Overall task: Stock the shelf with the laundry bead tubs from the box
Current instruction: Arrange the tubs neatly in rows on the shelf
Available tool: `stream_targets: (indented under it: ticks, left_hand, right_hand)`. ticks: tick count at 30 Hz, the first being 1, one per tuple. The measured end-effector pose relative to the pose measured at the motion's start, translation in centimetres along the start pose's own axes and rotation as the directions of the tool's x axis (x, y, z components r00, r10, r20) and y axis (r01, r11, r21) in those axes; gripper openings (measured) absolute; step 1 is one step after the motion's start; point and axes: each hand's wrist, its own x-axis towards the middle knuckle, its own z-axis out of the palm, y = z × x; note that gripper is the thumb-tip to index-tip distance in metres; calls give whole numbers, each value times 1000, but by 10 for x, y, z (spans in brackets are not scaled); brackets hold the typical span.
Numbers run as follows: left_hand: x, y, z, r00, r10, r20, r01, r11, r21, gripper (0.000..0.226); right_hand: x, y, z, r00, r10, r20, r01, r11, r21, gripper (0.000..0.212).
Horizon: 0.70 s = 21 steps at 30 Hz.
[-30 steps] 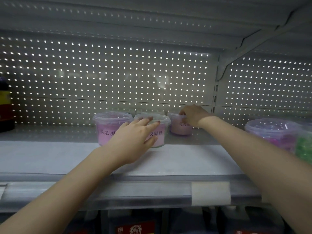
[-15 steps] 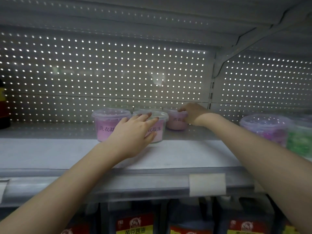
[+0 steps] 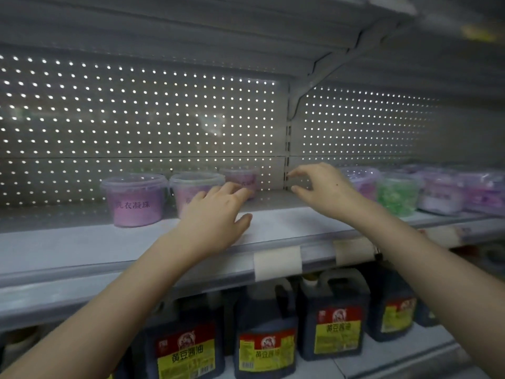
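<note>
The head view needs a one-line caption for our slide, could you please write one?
Both hands, left hand and right hand, open and empty beside three pink laundry bead tubs on the shelf.

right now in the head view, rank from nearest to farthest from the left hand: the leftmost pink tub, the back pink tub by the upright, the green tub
1. Back pink tub: just beyond the left hand's fingertips, at the rear.
2. Leftmost pink tub: off to the hand's left, one tub between.
3. Green tub: far right, past the right hand.
</note>
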Motion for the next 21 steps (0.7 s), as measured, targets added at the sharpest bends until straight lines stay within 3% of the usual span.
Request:
stream_targets:
  ticks: [7,12,17,21]
  left_hand:
    - [7,47,17,999,18,-37,-19,1000,-9,44]
    - [24,79,29,999,-6,-42,6,1000,-2,43]
    - [34,94,37,995,-75,-62,76,997,23,41]
    - [33,89,38,987,-151,-63,153,988,31,41]
  right_hand:
    - [-31,68,-24,995,50,-82,-51,999,-12,36]
    - [-35,121,-32,992,123,3,-122,991,-46,46]
    - [-27,142,-28,992,62,-106,-66,997,-42,26]
    - [-13,136,-26,987,-18,-158,6,997,-77,24]
